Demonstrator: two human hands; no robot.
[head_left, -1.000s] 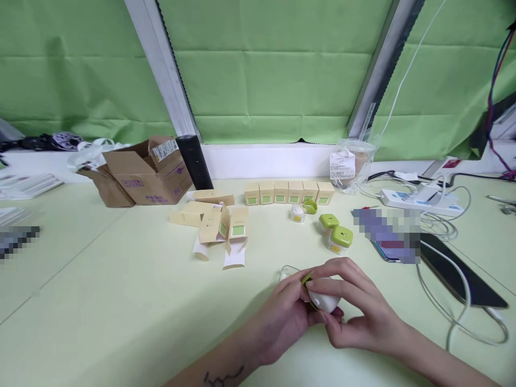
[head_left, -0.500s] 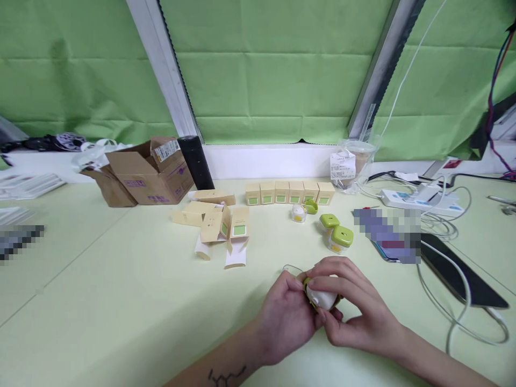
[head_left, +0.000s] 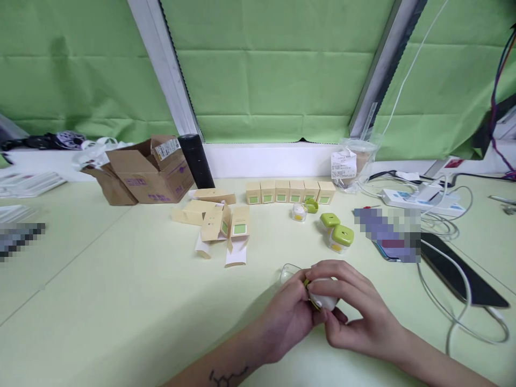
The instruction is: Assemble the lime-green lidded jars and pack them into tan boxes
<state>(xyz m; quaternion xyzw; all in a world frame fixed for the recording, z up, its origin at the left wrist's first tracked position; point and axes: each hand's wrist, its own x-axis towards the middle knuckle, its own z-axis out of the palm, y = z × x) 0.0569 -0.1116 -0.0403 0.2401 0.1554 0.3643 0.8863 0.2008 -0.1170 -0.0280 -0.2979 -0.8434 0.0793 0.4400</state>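
Note:
My left hand (head_left: 284,322) is closed around a green lid (head_left: 307,282) that has a rounded white piece (head_left: 325,302) in it. From the right, my right hand (head_left: 358,312) grips the same white piece, fingers over its top and thumb at its lower edge. Much of the lid is hidden by my fingers. Just behind my left hand, a clear plastic cup (head_left: 287,273) rests on the table, partly covered. Farther back are two small clear containers with green lids (head_left: 342,235), and an uncapped container (head_left: 299,213) beside its loose green lid (head_left: 311,205).
A row of small cream boxes (head_left: 282,192) stands at the back. Opened cream boxes (head_left: 217,224) lie left of centre, with a cardboard carton (head_left: 157,177) and black cylinder (head_left: 196,161) behind. At right are a phone (head_left: 463,271), cables and a power strip (head_left: 421,201).
My left hand has turned and curled further around the green lid, its thumb now higher. More of the clear cup shows behind it. My right hand keeps its grip, barely shifted.

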